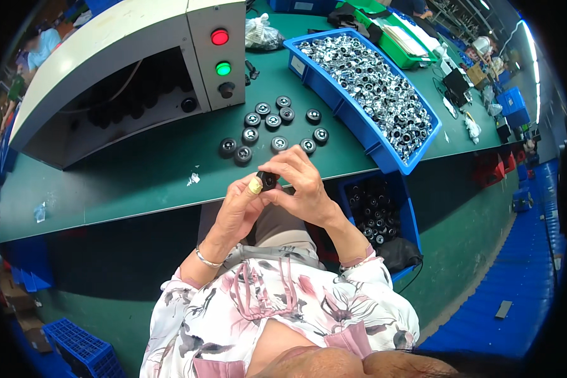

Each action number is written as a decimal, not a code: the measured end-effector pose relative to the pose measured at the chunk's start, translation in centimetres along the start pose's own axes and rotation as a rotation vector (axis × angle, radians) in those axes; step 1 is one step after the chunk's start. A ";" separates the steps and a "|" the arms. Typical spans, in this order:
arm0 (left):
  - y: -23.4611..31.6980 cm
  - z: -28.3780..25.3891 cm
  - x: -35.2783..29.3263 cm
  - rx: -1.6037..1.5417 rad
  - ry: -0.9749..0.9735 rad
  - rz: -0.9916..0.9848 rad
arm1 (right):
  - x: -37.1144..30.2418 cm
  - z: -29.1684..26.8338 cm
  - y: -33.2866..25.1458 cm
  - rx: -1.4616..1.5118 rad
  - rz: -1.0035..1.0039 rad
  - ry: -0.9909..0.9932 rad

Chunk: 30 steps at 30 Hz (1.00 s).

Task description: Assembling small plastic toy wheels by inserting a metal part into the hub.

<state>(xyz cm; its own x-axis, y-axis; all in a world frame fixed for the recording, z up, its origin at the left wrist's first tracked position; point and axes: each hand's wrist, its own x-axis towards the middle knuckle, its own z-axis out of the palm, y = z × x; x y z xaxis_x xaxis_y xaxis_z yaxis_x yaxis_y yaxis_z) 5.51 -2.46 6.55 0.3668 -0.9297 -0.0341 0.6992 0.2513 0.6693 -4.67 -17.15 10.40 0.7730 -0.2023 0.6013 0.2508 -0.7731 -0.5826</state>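
Head view | left hand (pixel 240 205), right hand (pixel 299 186) both pinch apparently one black wheel (pixel 268 180) | blue bin (pixel 359 135) beyond

A small black round part (pixel 268 180) sits just left of the frame's centre, pinched between the fingertips of both hands, above the near edge of the green counter (pixel 107 183), partly hidden by fingers.

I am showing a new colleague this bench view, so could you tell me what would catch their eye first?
First, both hands at the centre: the left hand and right hand pinch one small black round part between them. Just beyond, on the green bench, lies a cluster of black round parts. To the right, a blue bin brims with shiny metal pieces.
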 end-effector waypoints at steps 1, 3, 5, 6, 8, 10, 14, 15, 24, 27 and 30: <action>0.2 0.5 0.0 -0.037 -0.006 -0.002 | 0.0 -0.1 0.0 -0.001 0.003 0.002; 0.1 0.5 0.0 -0.076 -0.014 -0.008 | 0.1 -0.3 0.0 -0.070 -0.040 0.019; 0.0 -0.2 0.3 0.021 -0.026 -0.015 | 0.0 -0.2 0.0 -0.075 -0.018 0.023; -0.2 -0.3 0.3 0.020 -0.032 -0.017 | -0.1 -0.2 0.0 -0.076 0.003 0.026; -0.1 0.0 0.5 -0.027 0.000 -0.048 | 0.0 -0.4 0.1 -0.093 0.005 0.027; -0.3 0.1 1.0 -0.100 -0.036 -0.072 | 0.6 -1.0 0.6 -0.120 0.028 0.033; -0.7 1.0 0.7 -0.061 -0.009 -0.065 | 3.6 -2.5 5.9 -0.490 0.164 0.095; -1.3 0.9 0.7 0.054 -0.011 -0.029 | 4.0 -3.0 7.3 -0.626 0.214 0.072; -1.1 -0.2 -0.9 0.234 0.038 0.026 | 6.1 -2.3 9.6 -0.731 0.241 -0.149; -0.7 -0.1 -1.0 0.276 0.043 0.031 | 6.8 -1.9 10.4 -0.695 0.190 -0.199; -0.6 0.0 -0.9 0.279 0.064 0.038 | 7.2 -2.0 10.7 -0.662 0.251 -0.273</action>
<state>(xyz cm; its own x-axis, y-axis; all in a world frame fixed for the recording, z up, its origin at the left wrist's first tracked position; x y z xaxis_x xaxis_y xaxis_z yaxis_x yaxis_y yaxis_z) 4.75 -1.81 6.22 0.4342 -0.8996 -0.0460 0.4913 0.1938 0.8491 2.45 -28.05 9.60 0.8991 -0.3304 0.2871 -0.2873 -0.9403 -0.1824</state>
